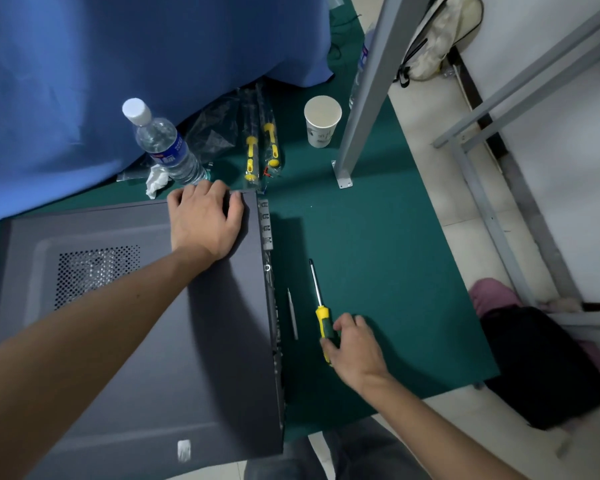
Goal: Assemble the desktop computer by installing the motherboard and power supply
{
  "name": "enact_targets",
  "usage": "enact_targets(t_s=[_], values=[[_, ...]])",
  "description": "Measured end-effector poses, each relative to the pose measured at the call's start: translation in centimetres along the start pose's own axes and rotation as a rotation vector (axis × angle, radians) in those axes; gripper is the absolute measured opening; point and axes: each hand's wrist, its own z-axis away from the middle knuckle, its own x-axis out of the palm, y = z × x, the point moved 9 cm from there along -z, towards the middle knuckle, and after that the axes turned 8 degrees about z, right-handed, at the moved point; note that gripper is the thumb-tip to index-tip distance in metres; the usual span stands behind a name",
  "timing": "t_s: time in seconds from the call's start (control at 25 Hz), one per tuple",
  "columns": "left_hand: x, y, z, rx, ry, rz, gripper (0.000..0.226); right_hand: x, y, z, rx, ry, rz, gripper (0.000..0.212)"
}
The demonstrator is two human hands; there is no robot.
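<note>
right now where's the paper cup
In the head view, the paper cup stands upright on the green mat at upper centre, just left of the grey metal post and right of the bagged screwdrivers.

workshop | green work mat [378,237] | packaged screwdrivers [260,150] | metal frame [368,91]

The right hand [352,344] covers the screwdriver [321,308] handle's lower part; the computer case [146,323] runs past the left edge.

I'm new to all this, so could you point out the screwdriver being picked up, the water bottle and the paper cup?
screwdriver [315,284]: head view, on its metal shaft.
water bottle [165,147]: head view, on its clear body.
paper cup [321,131]: head view, on its white side wall.
</note>
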Motion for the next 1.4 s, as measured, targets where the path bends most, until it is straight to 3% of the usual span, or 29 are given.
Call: enact_targets(t_s=[0.12,0.2,0.36,0.52,0.76,0.88,1.0,1.4], values=[[-0.1,-0.1,0.1,-0.006,-0.020,0.005,0.043,-1.9,-2.9,2.8,-0.054,0.012,-0.337,0.033],[-0.3,0.2,0.3,0.026,-0.039,0.045,0.040,-1.7,-6.2,4.8,-0.119,-0.081,-0.505,0.051],[-1.3,1.2,2.4,0.127,-0.175,0.189,0.049,0.5,-12.0,6.5,-0.213,-0.158,-0.438,0.090],[-3.9,-3.0,9.6,0.057,-0.240,0.222,0.061,1.1,-13.0,6.7,-0.173,-0.175,-0.483,0.088],[-10.0,-21.3,18.6,-0.537,-0.081,0.203,0.076,0.8,-13.1,7.1,-0.117,-0.177,-0.508,0.084],[-10.0,-26.2,21.1,-0.738,-0.134,0.442,0.098,1.0,-12.9,7.1,-0.083,-0.156,-0.571,0.082],[-9.4,-27.0,21.6,-0.776,-0.191,0.592,0.095,1.2,-13.1,7.0,-0.069,-0.131,-0.628,0.080],[-9.2,-26.4,20.7,-0.788,-0.192,0.498,0.088,0.7,-12.2,6.4,-0.042,0.028,-0.580,0.070]])
